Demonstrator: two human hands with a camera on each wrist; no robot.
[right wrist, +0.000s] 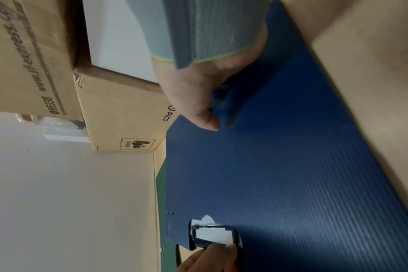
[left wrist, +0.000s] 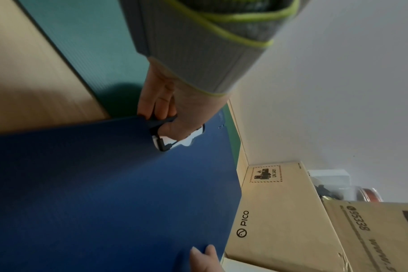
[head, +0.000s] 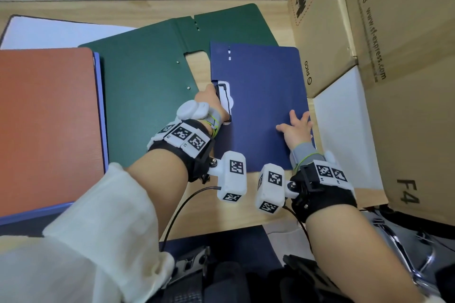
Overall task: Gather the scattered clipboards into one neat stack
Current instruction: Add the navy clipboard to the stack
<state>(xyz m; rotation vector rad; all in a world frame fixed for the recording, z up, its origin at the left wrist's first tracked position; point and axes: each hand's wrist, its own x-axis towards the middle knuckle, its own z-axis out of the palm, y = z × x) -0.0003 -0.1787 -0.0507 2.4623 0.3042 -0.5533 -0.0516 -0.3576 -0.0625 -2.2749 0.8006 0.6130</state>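
Head view: the job looks about half done at best. An orange clipboard [head: 46, 125] lies on a light-blue one [head: 101, 115] off to the left of both hands, which could be the start of the stack. The green clipboard [head: 147, 76] lies open and flat just left of the left hand [head: 211, 103], and the blue clipboard [head: 261, 106] is under both hands, overlapping the green one's far part. The left hand's fingers grip the clip [head: 225, 101] on the blue board's left edge. The right hand [head: 295, 125] lies with fingers spread flat on the board near its right edge. Cardboard boxes [head: 369, 44] stand close right of the right fingers, so there is little room that side; open table [head: 221, 214] lies nearer the body.

Left wrist view: the fingers [left wrist: 149, 103] curl round the clip [left wrist: 168, 139], thumb on top, clamped on it. The table [left wrist: 35, 82] shows bare beyond the board's edge. The box [left wrist: 275, 211] sits tight against the far edge.

Right wrist view: the thumb [right wrist: 207, 117] rests on the blue clipboard [right wrist: 291, 165]; the other fingers are hidden here. The box [right wrist: 119, 114] is just beside the thumb. My guess is the board has to slide left, away from the boxes.
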